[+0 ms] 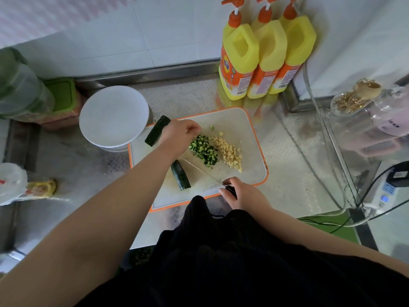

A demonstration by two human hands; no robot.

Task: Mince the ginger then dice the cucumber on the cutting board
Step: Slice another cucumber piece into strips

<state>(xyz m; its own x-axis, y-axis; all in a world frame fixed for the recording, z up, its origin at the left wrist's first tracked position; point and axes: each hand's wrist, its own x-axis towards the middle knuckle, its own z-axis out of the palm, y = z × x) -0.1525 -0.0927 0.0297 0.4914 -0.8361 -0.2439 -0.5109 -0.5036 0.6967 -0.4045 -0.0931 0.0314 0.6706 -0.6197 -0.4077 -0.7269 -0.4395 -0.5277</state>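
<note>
1. I judge the ginger [228, 152] done: a pale minced heap sits on the cutting board [247, 173], with a pile of cucumber dice [202, 150] just beside it.
2. Still to cut: one cucumber piece [180, 178] on the board and another [157, 130] at its far left edge.
3. My right hand [240, 196] grasps the knife [230, 189], blade lying toward the dice. My left hand [179, 135] hovers by the dice, fingers curled; I cannot tell if it holds anything.
4. The board lies on a steel counter [287, 173], a white plate [114, 116] touching its left corner, three yellow bottles [265, 56] against the tiled wall.
</note>
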